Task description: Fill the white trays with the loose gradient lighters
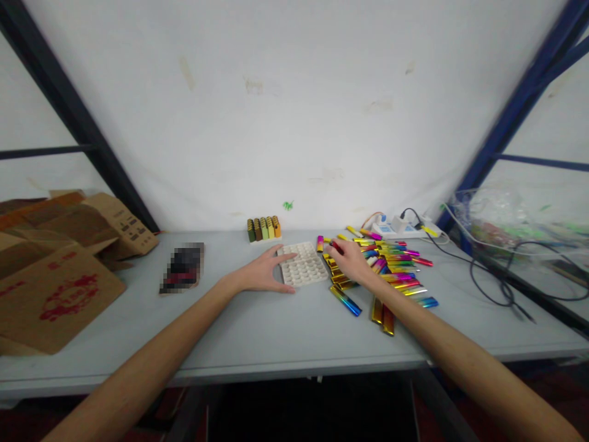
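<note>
A white tray (301, 273) with rows of round holes lies on the table between my hands. My left hand (264, 271) rests at its left side, fingers spread, with the thumb near the front corner and a fingertip over the holes. Over a pile of shiny, metallic-coloured lighters (346, 301), my right hand (350, 261) is closed in a pinch. A small dark red piece, seemingly a lighter (337, 247), shows between its fingers, mostly hidden. One pink and yellow lighter (320, 244) stands at the tray's right edge.
Behind the tray, lighters in green, yellow and orange rows (264, 228) stand on a white base. Cardboard boxes (69, 288) fill the left end, beside a blurred dark object (183, 268). A power strip (398, 228) and black cable (501, 288) lie right.
</note>
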Tool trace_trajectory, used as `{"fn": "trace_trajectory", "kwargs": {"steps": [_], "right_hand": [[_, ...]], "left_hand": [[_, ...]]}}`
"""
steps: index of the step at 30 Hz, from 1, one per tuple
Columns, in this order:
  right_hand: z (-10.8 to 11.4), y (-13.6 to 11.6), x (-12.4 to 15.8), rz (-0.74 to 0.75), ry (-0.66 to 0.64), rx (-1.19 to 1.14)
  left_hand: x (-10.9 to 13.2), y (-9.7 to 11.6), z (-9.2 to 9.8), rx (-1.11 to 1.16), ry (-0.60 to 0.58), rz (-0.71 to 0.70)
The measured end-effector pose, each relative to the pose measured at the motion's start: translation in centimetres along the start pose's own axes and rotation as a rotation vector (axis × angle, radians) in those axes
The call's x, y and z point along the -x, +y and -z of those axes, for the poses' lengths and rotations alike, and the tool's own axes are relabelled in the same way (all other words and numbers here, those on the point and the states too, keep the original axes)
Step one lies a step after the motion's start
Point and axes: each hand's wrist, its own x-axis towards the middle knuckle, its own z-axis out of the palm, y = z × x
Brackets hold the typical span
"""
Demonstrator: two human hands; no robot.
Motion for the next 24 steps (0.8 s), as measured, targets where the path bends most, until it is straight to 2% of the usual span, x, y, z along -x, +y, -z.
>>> {"fn": "trace_trajectory", "kwargs": {"steps": [15,24], "right_hand": [[0.0,0.2,0.0,0.015,-0.063,0.153],[0.1,-0.6,0.5,0.128,-0.109,0.316]], "left_hand": [[-0.1,-0.6,-0.3,0.000,0.012,-0.042],[0.0,-0.3,-0.1,-0.016,0.000,-0.022]]}}
